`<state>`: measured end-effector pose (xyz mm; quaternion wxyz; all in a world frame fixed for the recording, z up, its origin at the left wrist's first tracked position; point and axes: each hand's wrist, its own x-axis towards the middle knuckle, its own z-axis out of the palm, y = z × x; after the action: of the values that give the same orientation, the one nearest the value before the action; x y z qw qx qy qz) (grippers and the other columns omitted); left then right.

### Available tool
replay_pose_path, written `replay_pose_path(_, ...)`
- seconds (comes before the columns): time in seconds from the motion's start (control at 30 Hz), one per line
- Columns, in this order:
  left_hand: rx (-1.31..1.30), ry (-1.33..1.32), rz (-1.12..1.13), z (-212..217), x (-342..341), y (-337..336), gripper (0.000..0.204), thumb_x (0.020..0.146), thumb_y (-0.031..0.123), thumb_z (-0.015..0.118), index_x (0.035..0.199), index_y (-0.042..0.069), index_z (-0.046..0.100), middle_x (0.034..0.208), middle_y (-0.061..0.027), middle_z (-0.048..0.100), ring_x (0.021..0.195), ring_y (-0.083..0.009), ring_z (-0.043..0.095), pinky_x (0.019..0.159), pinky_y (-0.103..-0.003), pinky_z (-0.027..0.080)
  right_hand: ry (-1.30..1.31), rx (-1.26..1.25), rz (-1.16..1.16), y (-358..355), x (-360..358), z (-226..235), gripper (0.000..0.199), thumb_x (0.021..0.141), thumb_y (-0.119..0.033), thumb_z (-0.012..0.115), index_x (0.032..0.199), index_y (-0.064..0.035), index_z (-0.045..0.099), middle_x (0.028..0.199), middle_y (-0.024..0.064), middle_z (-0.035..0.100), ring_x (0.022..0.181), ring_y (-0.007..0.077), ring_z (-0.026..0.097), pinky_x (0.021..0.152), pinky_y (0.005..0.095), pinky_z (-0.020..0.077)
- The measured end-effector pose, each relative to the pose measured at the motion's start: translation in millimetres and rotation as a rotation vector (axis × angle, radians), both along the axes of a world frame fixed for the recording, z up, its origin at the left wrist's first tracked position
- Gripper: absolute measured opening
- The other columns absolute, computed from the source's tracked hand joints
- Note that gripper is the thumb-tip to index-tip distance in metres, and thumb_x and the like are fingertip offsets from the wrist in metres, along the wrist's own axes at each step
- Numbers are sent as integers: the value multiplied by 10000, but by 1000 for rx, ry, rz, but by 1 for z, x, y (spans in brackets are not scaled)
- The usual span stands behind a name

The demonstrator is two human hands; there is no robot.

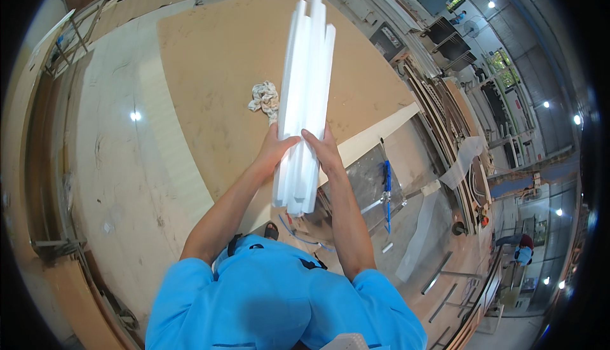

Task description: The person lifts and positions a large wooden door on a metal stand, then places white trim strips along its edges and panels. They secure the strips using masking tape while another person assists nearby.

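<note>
A bundle of long white strips (307,76) is held above the near side of a brown worktop (216,64), clasped on its left flank by the left hand (277,148) and on its right by the right hand (323,150). Both hands are clamped on the strips, with the thumbs laid across the front, nearly tip to tip. The far ends are stretched over the worktop, while the lower ends are carried past its near edge; whether the worktop is touched cannot be told. A crumpled rag (264,97) is seen on the worktop, just beyond the left hand. Right of the worktop's near edge, a slender blue tool (387,188) is seen. Planks (438,111) are stacked past its right side, and a person (524,251) is glimpsed well apart from it, farther right.
</note>
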<state>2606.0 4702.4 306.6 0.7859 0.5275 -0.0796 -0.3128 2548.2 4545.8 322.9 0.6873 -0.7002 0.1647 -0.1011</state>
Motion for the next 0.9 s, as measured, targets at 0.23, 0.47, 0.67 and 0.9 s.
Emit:
replay_pose_path(0.23,-243,158,-318,15,-7,28,768,893,186,703,1502,-6,277,1403,-154,503,1272,-252,519,1059,-385,449,-134,-426,-40,31,-46,59,924,815,-238,782,1518,19,240,1436,223,443,1351,305,424,1127,411,350)
replay_pose_path(0.47,-401,246,-775,-25,-72,16,1045,755,474,798,1505,-19,262,1433,-186,466,1328,-343,465,1121,-474,409,-125,-500,-320,40,-176,65,1001,846,-368,752,1541,31,153,1532,277,309,1414,356,351,1166,418,283)
replay_pose_path(0.67,-116,290,-930,-22,-220,-59,816,845,353,716,1480,10,334,1389,-157,503,1291,-304,496,1097,-451,415,122,-734,-801,42,-330,50,796,966,-350,596,1529,28,179,1452,264,426,1305,420,464,1082,447,385)
replay_pose_path(0.9,72,364,-1300,10,-435,-131,740,850,223,710,1457,-11,357,1346,-172,528,1252,-291,532,1061,-420,457,101,-606,-1288,60,-538,46,737,919,-243,653,1515,-46,267,1375,248,501,1222,404,542,979,432,469)
